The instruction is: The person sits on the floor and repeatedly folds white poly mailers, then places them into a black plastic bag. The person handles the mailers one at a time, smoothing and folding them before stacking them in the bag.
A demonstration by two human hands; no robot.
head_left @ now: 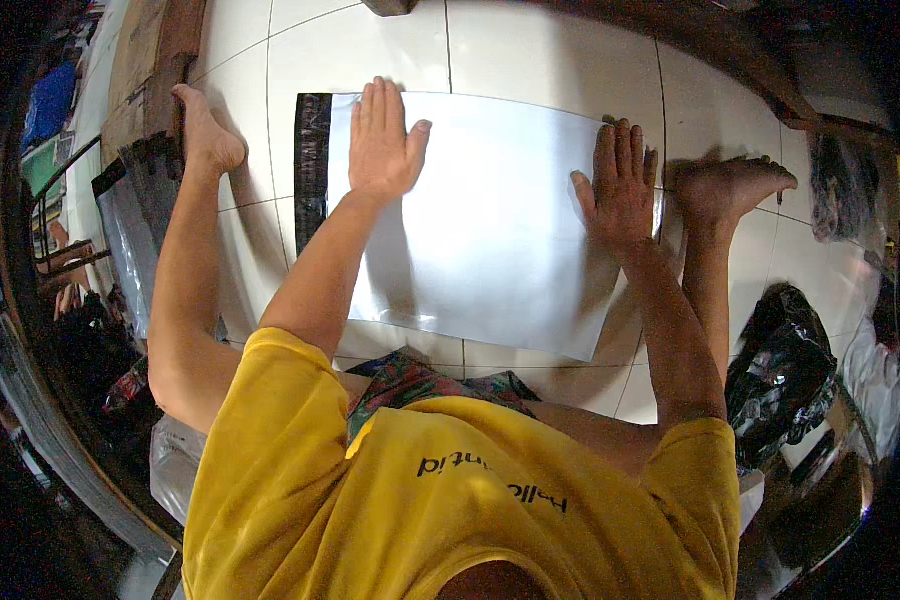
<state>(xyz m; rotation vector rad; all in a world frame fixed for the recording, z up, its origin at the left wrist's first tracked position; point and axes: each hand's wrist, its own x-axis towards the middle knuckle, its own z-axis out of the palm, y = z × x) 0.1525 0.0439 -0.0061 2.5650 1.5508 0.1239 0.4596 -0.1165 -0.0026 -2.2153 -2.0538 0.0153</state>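
Observation:
A white plastic mailing bag (500,220) with a black strip along its left end lies flat on the tiled floor between my legs. My left hand (382,145) rests flat on the bag near its upper left part, fingers together and stretched out, thumb apart. On the bag's right end lies my right hand (620,190), palm down with the fingers stretched and the thumb spread. Neither hand grips anything. What the bag may hold inside cannot be seen.
Black plastic (785,355) lies crumpled at my right, with clear plastic (875,385) beyond it. At my left, another plastic bag (135,240) with a dark strip lies beside a wooden beam (165,70). My bare feet flank the white bag on the floor tiles (530,50).

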